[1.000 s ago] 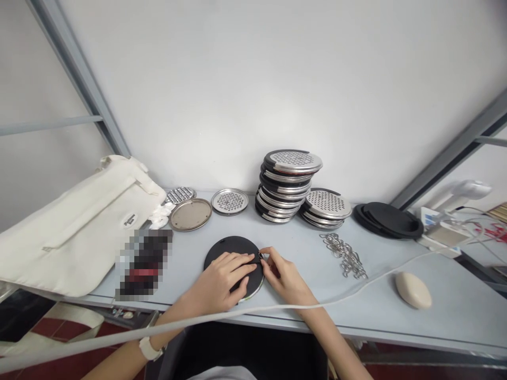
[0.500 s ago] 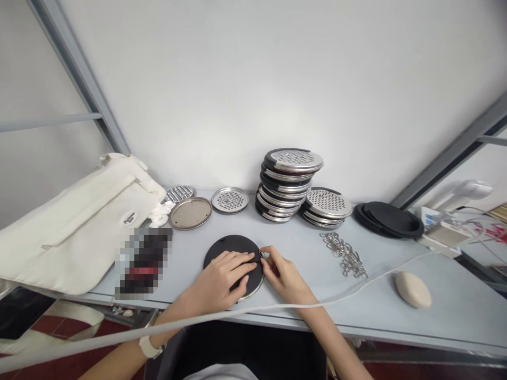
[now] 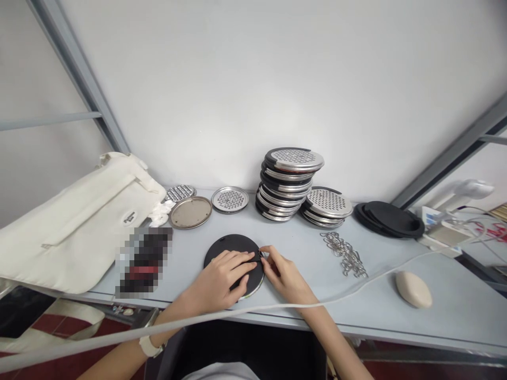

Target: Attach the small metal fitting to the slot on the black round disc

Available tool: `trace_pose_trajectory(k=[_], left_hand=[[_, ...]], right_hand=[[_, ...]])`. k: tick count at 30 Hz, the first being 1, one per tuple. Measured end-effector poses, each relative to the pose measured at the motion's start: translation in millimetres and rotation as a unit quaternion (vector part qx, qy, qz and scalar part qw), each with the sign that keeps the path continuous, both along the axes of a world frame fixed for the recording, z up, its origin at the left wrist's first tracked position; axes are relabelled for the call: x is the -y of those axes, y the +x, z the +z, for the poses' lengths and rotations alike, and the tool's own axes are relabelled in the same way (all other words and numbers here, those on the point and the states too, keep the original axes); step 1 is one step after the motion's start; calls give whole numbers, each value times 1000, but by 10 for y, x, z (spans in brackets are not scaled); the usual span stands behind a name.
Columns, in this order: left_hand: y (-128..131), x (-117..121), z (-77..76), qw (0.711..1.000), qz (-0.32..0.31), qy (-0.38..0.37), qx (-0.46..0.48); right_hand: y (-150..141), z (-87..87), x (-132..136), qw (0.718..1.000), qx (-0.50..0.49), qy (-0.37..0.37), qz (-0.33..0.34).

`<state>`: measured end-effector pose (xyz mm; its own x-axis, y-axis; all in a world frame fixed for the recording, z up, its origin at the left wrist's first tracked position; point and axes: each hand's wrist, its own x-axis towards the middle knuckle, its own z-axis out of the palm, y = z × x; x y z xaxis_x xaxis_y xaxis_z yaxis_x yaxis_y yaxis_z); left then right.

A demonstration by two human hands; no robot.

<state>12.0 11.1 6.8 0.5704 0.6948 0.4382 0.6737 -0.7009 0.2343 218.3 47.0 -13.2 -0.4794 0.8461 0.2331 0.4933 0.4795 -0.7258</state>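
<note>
A round black disc with a silver rim showing at its lower right lies near the table's front edge. My left hand rests across its top, fingers stretched out and pressing flat. At the disc's right edge, my right hand pinches with thumb and forefinger; a small dark bit shows at the tips, too small to make out. Right of this hand lies a loose pile of small metal wire clips. Behind stand a tall stack of round graters with black covers and a shorter grater stack.
Separate round grater plates and a plain metal disc lie at the back left, by a white bag. Black lids are stacked at right, near a beige oval object. A white cable crosses before my forearms.
</note>
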Motion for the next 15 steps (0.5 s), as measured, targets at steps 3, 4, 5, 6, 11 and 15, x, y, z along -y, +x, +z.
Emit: trace_pose_trajectory(k=[3,4,5,6,11,15], left_hand=[[-3,1,2,1000,3,-4,-4],[-3,2,5,1000,3,-8,-7],[-2,3,8,1000,0,-8,-9],[-2,4,11,1000,2,-8,-9],[3,9,11,1000,6,-2,-5],[3,5,-1,1000,5,0,0]], right_hand=[[3,1,-3,1000,2,3,3],[3,2,-5,1000,3,4,5],[2,3,-6,1000,4,5,6],[1,6,-6,1000,4,7,7],[-8,11,0,1000,6,15,9],[-14,2,3,1000,9,20,5]])
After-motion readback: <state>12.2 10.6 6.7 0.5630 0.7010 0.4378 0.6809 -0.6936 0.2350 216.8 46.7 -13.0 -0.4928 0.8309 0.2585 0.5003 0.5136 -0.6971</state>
